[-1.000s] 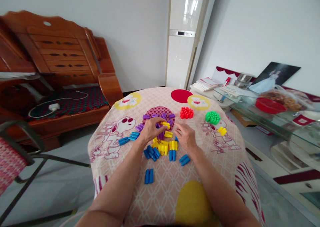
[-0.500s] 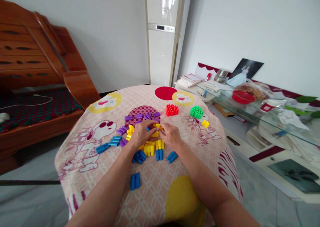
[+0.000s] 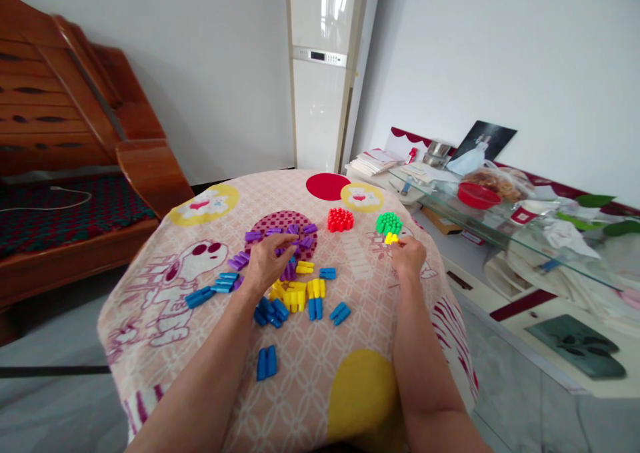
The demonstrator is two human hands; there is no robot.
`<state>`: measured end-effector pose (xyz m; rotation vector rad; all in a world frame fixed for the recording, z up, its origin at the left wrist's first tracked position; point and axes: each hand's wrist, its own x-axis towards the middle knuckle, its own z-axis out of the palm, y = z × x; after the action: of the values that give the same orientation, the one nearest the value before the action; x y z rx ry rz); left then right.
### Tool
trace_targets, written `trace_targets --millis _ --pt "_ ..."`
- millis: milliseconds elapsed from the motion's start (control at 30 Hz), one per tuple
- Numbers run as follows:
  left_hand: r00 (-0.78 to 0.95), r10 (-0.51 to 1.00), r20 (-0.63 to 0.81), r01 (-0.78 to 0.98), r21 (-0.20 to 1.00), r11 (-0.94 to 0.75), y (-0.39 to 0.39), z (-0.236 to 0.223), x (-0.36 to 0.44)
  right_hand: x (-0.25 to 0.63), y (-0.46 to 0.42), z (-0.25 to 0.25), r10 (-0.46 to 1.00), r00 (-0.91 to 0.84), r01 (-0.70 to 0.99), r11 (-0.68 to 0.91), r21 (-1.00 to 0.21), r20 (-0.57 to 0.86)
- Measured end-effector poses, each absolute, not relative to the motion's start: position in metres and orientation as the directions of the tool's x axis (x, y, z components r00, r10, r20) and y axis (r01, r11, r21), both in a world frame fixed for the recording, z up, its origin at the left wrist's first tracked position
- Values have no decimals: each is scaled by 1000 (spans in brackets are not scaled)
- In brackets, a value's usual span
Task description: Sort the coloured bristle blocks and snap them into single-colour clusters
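Observation:
My right hand point(image 3: 409, 258) is at the right of the table, its fingertips closed on a small yellow plastic building block point(image 3: 391, 238). That block sits just in front of a cluster of green blocks point(image 3: 389, 223). Over the pile, my left hand point(image 3: 270, 260) hovers beside the purple blocks point(image 3: 305, 241), thumb and fingers apart and nothing visible between them. Loose yellow blocks point(image 3: 295, 298) and blue blocks point(image 3: 270, 312) lie below and right of it. A cluster of red blocks point(image 3: 341, 220) stands upright left of the green one.
A patterned cloth point(image 3: 295, 400) covers the round table. To the right is a glass-topped cabinet point(image 3: 545, 240) with a red bowl point(image 3: 479, 195), papers and a cup. A wooden bench point(image 3: 75, 126) stands at left, and a tall white appliance point(image 3: 320, 106) behind.
My right hand has moved from the pile to the right, beside the green cluster. My left hand has shifted slightly left and its fingers have come away from the yellow blocks.

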<state>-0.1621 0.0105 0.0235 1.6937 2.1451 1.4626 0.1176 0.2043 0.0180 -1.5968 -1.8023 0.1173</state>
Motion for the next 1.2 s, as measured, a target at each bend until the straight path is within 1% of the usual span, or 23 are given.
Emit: trace_targets --millis 100,233,367,467,600,700,767,800,867,933,1033,1100,1200 --pt "-396 775 493 755 655 -30 11 23 -161 133 207 16 901 81 878 138 -458 426" --pt "-405 776 484 749 662 -23 11 22 -161 139 205 16 915 106 909 69 -410 390" --pt "-429 768 476 749 662 8 11 21 -163 140 206 16 927 109 915 48 -401 360" --pt "-448 756 477 749 662 26 9 23 -165 142 208 13 926 100 917 56 -394 365" --pt "-526 700 483 737 670 91 1 29 -175 145 211 11 903 106 903 88 -421 417" --pt "-635 607 478 697 694 182 -7 31 -190 142 209 15 857 186 868 85 -490 480" --pt "-691 560 458 668 700 252 -12 31 -201 134 205 19 831 185 836 147 -528 524" --pt "-705 555 441 659 698 281 -14 30 -206 129 202 20 829 146 817 207 -538 540" --pt "-700 590 403 659 682 317 -18 28 -214 116 195 20 832 23 765 342 -546 554" --pt "-664 654 364 685 647 335 -21 25 -219 103 189 19 832 -89 712 438 -549 548" --pt "-583 757 295 737 584 340 -23 23 -222 89 182 15 821 -178 668 506 -546 543" --pt "-551 797 247 749 566 343 -23 22 -223 85 180 14 811 -209 651 532 -542 546" --pt "-605 766 218 698 608 379 -24 22 -223 84 181 12 806 -224 629 549 -551 548"
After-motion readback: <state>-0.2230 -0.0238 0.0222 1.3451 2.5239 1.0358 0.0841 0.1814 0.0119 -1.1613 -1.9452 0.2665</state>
